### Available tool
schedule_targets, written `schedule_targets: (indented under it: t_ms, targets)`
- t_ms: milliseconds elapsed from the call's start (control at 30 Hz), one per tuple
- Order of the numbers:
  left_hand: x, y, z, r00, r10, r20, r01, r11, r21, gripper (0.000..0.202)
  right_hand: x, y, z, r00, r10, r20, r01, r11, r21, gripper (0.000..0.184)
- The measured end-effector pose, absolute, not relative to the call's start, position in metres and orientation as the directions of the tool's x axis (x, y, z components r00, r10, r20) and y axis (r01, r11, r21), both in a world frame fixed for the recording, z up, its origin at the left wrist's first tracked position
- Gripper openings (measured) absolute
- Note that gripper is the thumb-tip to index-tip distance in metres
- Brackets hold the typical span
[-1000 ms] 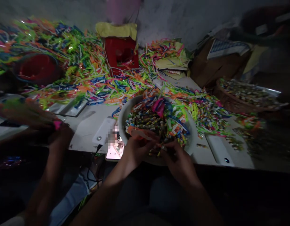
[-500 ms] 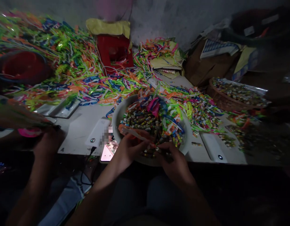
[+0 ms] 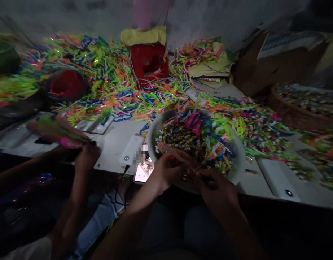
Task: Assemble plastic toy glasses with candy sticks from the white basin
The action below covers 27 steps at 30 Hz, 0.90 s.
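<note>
Over the front of a white basin (image 3: 240,159), my left hand (image 3: 169,171) is closed on a limp orange-and-white plastic strip (image 3: 173,151). Close beside it on the right, my right hand (image 3: 217,186) has its fingers pinched together at the strip's end, by a small printed piece too dim to name. Inside the basin are many small printed cylinders (image 3: 179,135). Bright plastic strips (image 3: 219,139), pink, blue, green and orange, lie over the basin's back and right side.
Left of me, a co-worker's hand (image 3: 87,157) holds a bundle of coloured strips (image 3: 58,130). A lit phone (image 3: 143,173) and white power bank (image 3: 131,150) lie left of the basin, another white device (image 3: 277,178) right. Behind are heaped strips, a red stool (image 3: 149,59) and a basket (image 3: 288,110).
The view has swung left, so the scene sits farther right in the picture. My hands stay together over the basin with the strip. The co-worker's bundle shows more clearly.
</note>
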State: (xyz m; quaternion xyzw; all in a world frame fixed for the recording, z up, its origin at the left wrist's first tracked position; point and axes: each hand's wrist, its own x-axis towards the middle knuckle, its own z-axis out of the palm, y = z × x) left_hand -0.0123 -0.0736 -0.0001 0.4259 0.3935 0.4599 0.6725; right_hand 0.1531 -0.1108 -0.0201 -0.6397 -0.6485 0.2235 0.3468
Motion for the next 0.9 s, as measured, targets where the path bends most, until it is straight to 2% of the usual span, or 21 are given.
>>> schedule_targets:
  t_ms: [100,233,300,567,733,800,900]
  targets:
    - [-0.010,-0.074,-0.002,0.253,0.952,-0.174,-0.308,0.250,0.918,0.031,0.157,-0.110,-0.022,0.043,0.988,0.151,0.676,0.082,-0.732,0.015]
    - [-0.007,-0.077,-0.003,0.272,0.944,-0.187,-0.391,0.286,0.875,0.036,0.170,-0.107,-0.020,-0.115,0.993,0.019,0.594,0.085,-0.800,0.021]
    - [-0.006,-0.079,-0.004,0.288,0.942,-0.174,-0.420,0.287,0.861,0.034,0.174,-0.106,-0.018,-0.179,0.984,0.010,0.556,0.110,-0.824,0.026]
    - [0.004,-0.090,-0.008,0.285,0.953,-0.106,-0.366,0.210,0.906,0.027,0.167,-0.109,-0.021,-0.169,0.968,0.186,0.538,0.249,-0.805,0.025]
    - [0.016,-0.103,-0.005,0.272,0.962,-0.030,-0.458,0.157,0.875,0.032,0.164,-0.119,-0.026,-0.159,0.936,0.315,0.577,0.347,-0.740,0.031]
    - [0.016,-0.107,-0.003,0.215,0.975,-0.047,-0.485,0.149,0.862,0.032,0.160,-0.120,-0.027,-0.153,0.931,0.331,0.568,0.357,-0.741,0.030]
    - [-0.002,-0.105,0.003,0.099,0.992,-0.084,-0.492,0.122,0.862,0.032,0.158,-0.117,-0.027,-0.139,0.953,0.270,0.576,0.300,-0.761,0.028]
